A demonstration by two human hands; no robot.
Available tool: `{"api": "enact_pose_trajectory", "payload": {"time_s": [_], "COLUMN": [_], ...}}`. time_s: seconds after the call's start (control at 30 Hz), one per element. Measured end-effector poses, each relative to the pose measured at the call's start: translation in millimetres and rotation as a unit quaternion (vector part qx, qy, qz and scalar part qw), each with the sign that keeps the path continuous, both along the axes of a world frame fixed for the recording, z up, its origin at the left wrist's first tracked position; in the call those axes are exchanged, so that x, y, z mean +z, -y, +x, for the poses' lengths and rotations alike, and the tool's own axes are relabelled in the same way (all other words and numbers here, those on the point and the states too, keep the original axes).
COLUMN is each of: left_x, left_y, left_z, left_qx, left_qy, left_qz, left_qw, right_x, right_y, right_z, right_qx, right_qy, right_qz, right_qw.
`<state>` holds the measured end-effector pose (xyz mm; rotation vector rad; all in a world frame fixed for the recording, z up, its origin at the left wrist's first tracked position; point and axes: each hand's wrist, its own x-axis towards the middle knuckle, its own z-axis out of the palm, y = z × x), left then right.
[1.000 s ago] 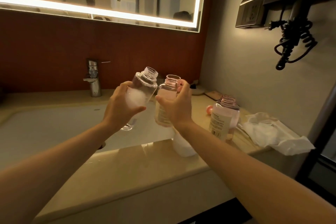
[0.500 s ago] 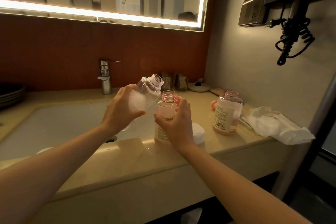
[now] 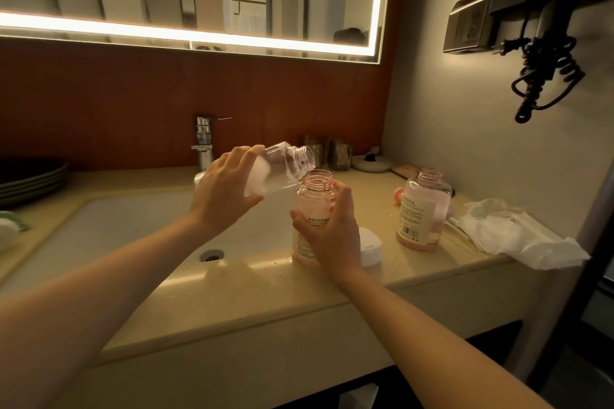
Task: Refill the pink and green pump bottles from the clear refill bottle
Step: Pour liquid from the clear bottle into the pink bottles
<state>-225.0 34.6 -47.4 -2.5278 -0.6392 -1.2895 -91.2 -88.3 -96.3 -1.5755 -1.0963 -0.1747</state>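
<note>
- The left hand (image 3: 226,189) is gripping the clear bottle (image 3: 285,166) at centre frame, tipping its open mouth just over the pink bottle (image 3: 315,209).
- The right hand (image 3: 329,236) is wrapping its fingers round that pink bottle, steadying it upright on the counter (image 3: 232,292).
- Pouring is seemingly just beginning; I cannot tell whether liquid is flowing.
- A second uncapped bottle (image 3: 422,209), right of centre, is standing apart, probably awaiting its turn.

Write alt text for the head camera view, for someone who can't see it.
At a bathroom counter, the left hand tips a clear refill bottle with its open neck just above the mouth of an uncapped pink bottle, which the right hand grips upright beside the sink. A second uncapped pink bottle stands to the right.
</note>
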Motion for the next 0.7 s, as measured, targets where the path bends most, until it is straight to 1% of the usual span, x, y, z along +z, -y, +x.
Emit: {"api": "enact_pose_trajectory", "payload": {"time_s": [0.07,0.17,0.4,0.7], "left_x": [3,6,14,18], "left_y": [0,-1,-3,-4], "left_z": [0,1,1,-1], "left_qx": [0.005,0.014,0.019,0.007], "left_qy": [-0.013,-0.030,-0.032,-0.032], "left_qz": [0.021,0.027,0.075,0.103], "left_qw": [1.000,0.999,0.996,0.994], "right_x": [0,-1,-1,-2], "right_y": [0,0,1,0], "right_z": [0,1,1,1], "right_qx": [-0.002,-0.005,-0.007,-0.012], "right_qy": [0.006,0.011,0.009,0.014], "right_qz": [0.002,-0.002,0.000,-0.006], "right_qw": [1.000,1.000,1.000,1.000]}}
